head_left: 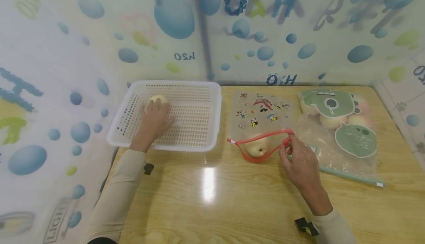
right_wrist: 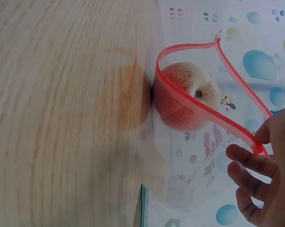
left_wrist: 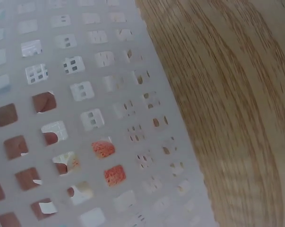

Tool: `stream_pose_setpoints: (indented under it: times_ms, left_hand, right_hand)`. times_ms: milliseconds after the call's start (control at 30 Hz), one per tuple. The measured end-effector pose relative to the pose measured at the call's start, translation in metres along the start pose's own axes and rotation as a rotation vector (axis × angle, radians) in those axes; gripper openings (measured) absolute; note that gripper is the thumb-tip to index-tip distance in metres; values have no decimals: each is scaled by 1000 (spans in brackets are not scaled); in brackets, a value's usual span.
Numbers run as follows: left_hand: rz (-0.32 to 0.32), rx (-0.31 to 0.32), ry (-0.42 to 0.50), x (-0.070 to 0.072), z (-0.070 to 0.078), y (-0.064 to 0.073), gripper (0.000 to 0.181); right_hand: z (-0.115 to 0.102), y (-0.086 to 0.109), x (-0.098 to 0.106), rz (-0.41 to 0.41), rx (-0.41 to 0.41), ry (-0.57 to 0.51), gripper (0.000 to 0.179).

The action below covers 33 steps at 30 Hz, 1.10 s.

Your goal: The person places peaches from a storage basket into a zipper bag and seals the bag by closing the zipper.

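Observation:
My left hand [head_left: 155, 119] is inside a white plastic basket [head_left: 196, 147], its fingers laid over a pale peach [head_left: 159, 99]. Through the holes of the basket wall [left_wrist: 109, 109], the left wrist view shows bits of skin and the peach's red surface [left_wrist: 115, 175]. My right hand [head_left: 301, 162] pinches the red zip edge of a clear, cartoon-printed zip bag [head_left: 244, 103] at its right corner. The bag's mouth gapes, and one peach [right_wrist: 189, 97] lies inside near the opening, its stem hollow showing.
Right of the cartoon bag lies a second zip bag [head_left: 335, 159] with green animal prints and several peaches in it. Its green zip edge faces the front. A bubble-patterned curtain [head_left: 232, 44] hangs behind and left of the wooden table [head_left: 206, 214].

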<state>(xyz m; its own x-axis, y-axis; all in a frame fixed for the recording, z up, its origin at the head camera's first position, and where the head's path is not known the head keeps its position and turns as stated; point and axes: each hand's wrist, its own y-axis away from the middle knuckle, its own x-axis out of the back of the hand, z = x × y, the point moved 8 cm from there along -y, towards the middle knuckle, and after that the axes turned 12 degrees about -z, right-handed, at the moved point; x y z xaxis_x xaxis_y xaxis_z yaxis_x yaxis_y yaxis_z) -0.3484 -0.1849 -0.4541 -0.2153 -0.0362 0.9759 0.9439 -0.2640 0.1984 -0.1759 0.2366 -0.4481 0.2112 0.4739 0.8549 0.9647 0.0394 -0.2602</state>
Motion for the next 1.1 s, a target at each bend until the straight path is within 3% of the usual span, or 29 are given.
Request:
stream_pose_setpoints:
  times_ms: [533, 767, 933, 1100]
  left_hand:
    - [41, 3, 3, 5, 2, 5, 50]
    - [37, 12, -9, 4, 1, 6, 53]
    - [108, -1, -24, 8, 2, 9, 52]
    - [190, -28, 45, 14, 0, 12, 48]
  right_hand:
    - [1, 0, -1, 5, 1, 1, 15]
    - [2, 0, -2, -7, -14, 5, 15]
    - [1, 2, -1, -12, -26, 7, 15]
    - [0, 3, 1, 16, 7, 18, 15]
